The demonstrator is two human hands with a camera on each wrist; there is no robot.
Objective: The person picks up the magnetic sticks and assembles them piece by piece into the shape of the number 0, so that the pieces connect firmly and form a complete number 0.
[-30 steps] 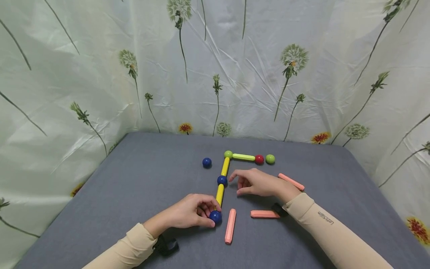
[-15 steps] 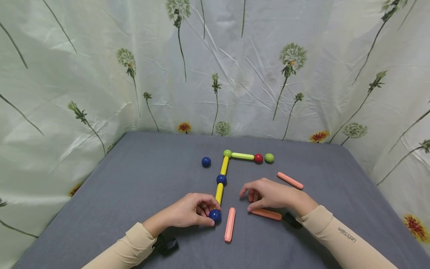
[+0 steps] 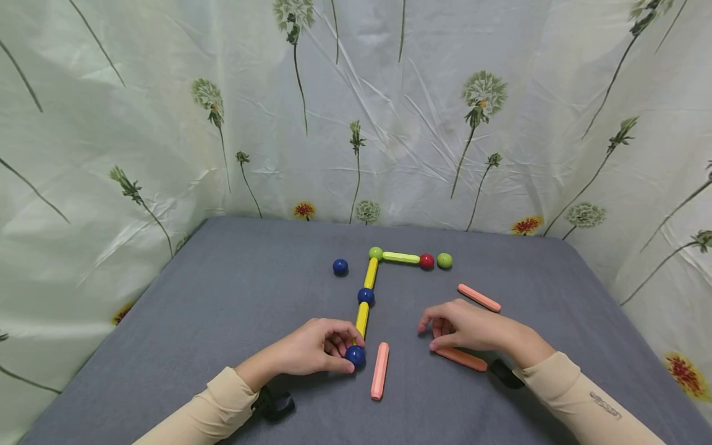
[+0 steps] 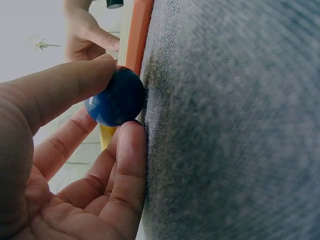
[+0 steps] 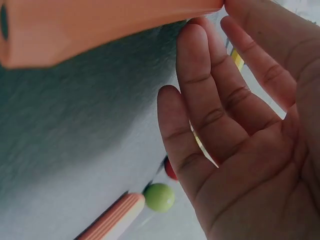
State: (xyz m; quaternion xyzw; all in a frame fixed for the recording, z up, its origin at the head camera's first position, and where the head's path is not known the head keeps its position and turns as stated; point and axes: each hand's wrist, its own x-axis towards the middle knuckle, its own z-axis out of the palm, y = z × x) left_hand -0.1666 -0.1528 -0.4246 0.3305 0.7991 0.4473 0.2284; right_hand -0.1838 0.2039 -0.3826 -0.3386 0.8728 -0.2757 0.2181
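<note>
In the head view my left hand [image 3: 322,347] holds a blue ball [image 3: 355,356] at the near end of a jointed chain, thumb and fingertips around it. A yellow rod [image 3: 362,318] runs from that ball to a second blue ball [image 3: 365,296]; another yellow rod [image 3: 371,273] leads on to a green ball [image 3: 376,253]. My right hand [image 3: 470,324] pinches one end of a salmon toy building rod [image 3: 463,360] between thumb and fingers. Up close in the right wrist view, that rod [image 5: 100,30] spans the top, its end at the thumb and fingertips.
From the green corner ball a light-green rod [image 3: 401,258] reaches a red ball [image 3: 426,261]. A loose green ball [image 3: 444,260] sits beside it. Another blue ball [image 3: 340,267] lies left of the chain. Salmon rods lie between the hands [image 3: 380,371] and farther right [image 3: 479,297].
My right hand has moved right and toward me, away from the middle blue ball, and has taken hold of a salmon rod, which shifts right with it. My left hand stays on its ball.
</note>
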